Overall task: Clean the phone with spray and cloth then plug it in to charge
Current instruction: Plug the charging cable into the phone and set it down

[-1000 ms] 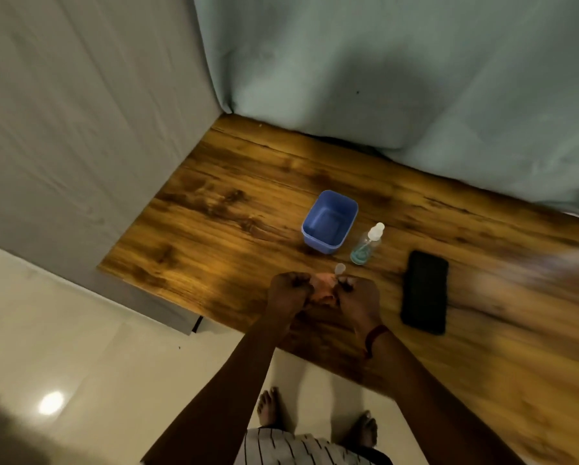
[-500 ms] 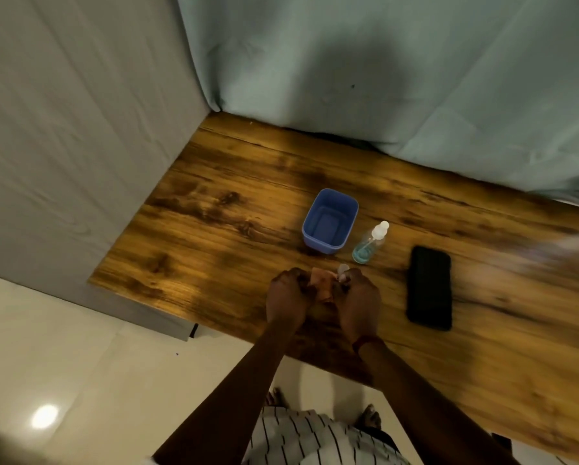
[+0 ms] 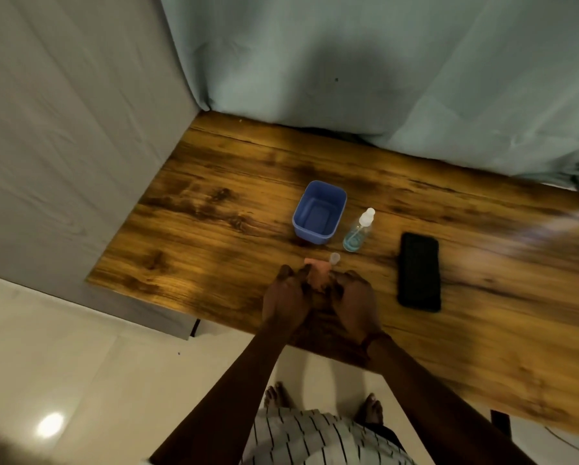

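Note:
A small orange cloth (image 3: 316,276) is bunched between my left hand (image 3: 286,298) and my right hand (image 3: 353,298), both gripping it just above the wooden table (image 3: 214,236); most of the cloth is hidden by my fingers. Right behind the cloth stands a small clear cap (image 3: 334,258). The clear spray bottle (image 3: 358,231) with blue liquid stands upright behind my right hand. The black phone (image 3: 419,272) lies flat, screen dark, to the right of my right hand, apart from it.
An empty blue plastic tub (image 3: 319,212) stands left of the spray bottle. Grey and teal fabric sheets hang along the table's left and back sides. The table's front edge runs under my forearms, with pale floor tiles below.
My hands stay together on the cloth, shifting only slightly. The camera view has moved a little; the bottle, tub and phone keep their places.

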